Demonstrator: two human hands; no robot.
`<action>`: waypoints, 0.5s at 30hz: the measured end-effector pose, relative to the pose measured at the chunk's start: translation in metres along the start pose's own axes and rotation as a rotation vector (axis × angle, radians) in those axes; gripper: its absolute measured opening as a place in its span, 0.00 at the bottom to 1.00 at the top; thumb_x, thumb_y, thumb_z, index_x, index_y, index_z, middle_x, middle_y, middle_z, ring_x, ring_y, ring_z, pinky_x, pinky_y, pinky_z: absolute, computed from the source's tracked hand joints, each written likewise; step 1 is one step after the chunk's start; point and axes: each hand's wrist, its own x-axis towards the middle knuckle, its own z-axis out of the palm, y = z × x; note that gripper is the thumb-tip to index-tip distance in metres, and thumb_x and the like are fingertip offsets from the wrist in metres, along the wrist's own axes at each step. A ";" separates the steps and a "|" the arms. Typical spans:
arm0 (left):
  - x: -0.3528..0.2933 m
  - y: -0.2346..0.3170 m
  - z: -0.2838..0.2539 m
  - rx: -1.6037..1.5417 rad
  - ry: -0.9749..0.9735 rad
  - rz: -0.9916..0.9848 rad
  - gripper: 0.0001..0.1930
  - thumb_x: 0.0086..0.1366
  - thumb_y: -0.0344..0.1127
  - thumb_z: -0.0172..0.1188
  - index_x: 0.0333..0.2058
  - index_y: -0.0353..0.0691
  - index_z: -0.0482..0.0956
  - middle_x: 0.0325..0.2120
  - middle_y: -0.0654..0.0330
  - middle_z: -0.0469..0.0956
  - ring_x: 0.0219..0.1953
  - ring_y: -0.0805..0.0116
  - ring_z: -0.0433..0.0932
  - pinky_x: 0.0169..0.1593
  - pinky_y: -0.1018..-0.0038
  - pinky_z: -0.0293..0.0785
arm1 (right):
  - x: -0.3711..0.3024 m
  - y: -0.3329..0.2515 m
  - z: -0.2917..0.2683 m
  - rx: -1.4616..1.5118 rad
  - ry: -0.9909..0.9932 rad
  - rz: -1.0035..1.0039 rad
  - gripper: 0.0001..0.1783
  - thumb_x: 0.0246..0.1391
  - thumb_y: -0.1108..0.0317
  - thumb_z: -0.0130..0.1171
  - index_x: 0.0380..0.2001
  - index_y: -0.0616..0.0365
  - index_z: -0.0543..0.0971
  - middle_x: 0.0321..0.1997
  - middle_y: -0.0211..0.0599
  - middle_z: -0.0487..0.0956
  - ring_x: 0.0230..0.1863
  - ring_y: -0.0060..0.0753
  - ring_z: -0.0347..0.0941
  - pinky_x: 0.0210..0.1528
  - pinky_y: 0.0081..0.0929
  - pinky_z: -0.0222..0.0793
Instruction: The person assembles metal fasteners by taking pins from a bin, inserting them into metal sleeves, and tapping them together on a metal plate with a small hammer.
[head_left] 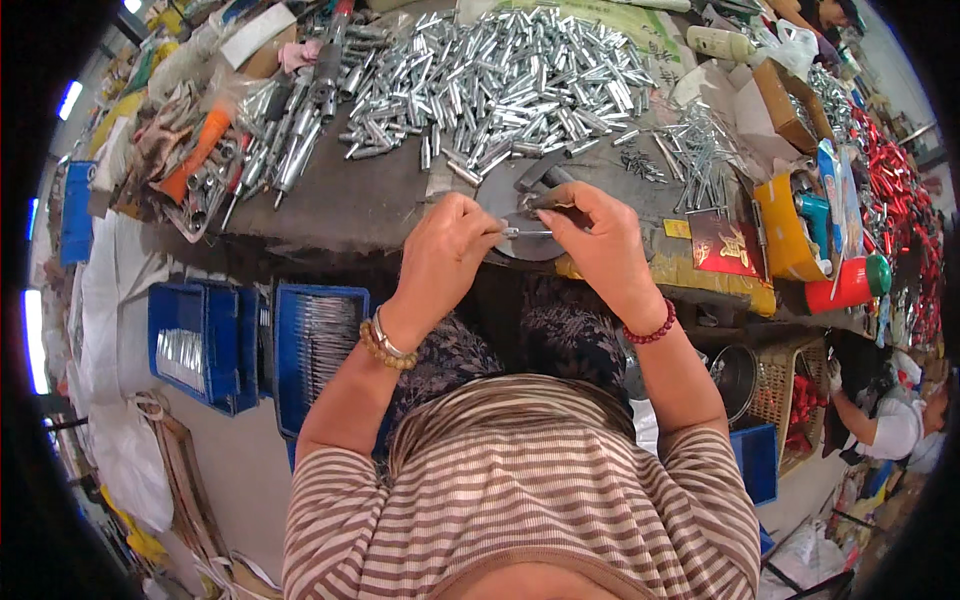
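Observation:
Over the dark round plate at the bench's near edge, my two hands meet at a slim silver metal piece. My left hand pinches its thicker end. The fingers of my right hand are closed at the thin rod-like end. Whether it is one part or two joined parts, I cannot tell. A dark metal block sits just beyond my right fingers, partly covered by them. Past my hands lies a big heap of shiny metal tubes.
Thin metal pins and dark small screws lie to the right, near a red packet and a yellow box. Hand tools crowd the left. Blue bins with metal rods stand below left. Another person is at far right.

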 end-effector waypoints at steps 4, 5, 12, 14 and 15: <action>-0.003 -0.001 0.002 -0.009 -0.003 -0.014 0.06 0.62 0.29 0.70 0.38 0.40 0.84 0.34 0.57 0.76 0.36 0.55 0.79 0.40 0.62 0.75 | -0.002 0.013 0.011 -0.110 0.025 -0.153 0.11 0.51 0.77 0.71 0.37 0.64 0.80 0.36 0.43 0.79 0.36 0.50 0.78 0.39 0.37 0.74; -0.005 -0.001 0.002 -0.003 -0.005 -0.024 0.06 0.61 0.31 0.70 0.37 0.42 0.84 0.34 0.59 0.77 0.37 0.54 0.79 0.40 0.60 0.75 | -0.003 0.016 0.015 -0.110 0.014 -0.151 0.11 0.51 0.77 0.71 0.37 0.64 0.80 0.36 0.43 0.79 0.36 0.50 0.78 0.39 0.37 0.74; -0.008 0.000 0.002 -0.035 0.014 -0.022 0.06 0.61 0.31 0.70 0.36 0.42 0.84 0.34 0.59 0.77 0.36 0.54 0.79 0.40 0.60 0.75 | -0.004 0.019 0.025 -0.379 0.036 -0.377 0.11 0.47 0.78 0.70 0.35 0.60 0.79 0.40 0.39 0.78 0.45 0.50 0.75 0.47 0.44 0.68; -0.007 -0.002 0.002 -0.042 0.003 -0.019 0.06 0.61 0.30 0.70 0.36 0.42 0.84 0.34 0.59 0.77 0.37 0.54 0.79 0.40 0.60 0.75 | -0.002 0.019 0.025 -0.396 0.034 -0.387 0.11 0.48 0.78 0.70 0.35 0.59 0.79 0.40 0.38 0.77 0.45 0.49 0.75 0.47 0.43 0.68; -0.005 -0.003 0.002 -0.043 0.003 -0.016 0.06 0.61 0.30 0.70 0.36 0.42 0.84 0.34 0.59 0.77 0.37 0.54 0.79 0.40 0.60 0.75 | 0.000 0.018 0.024 -0.440 0.013 -0.403 0.11 0.47 0.78 0.68 0.35 0.59 0.79 0.40 0.39 0.76 0.45 0.49 0.74 0.47 0.43 0.68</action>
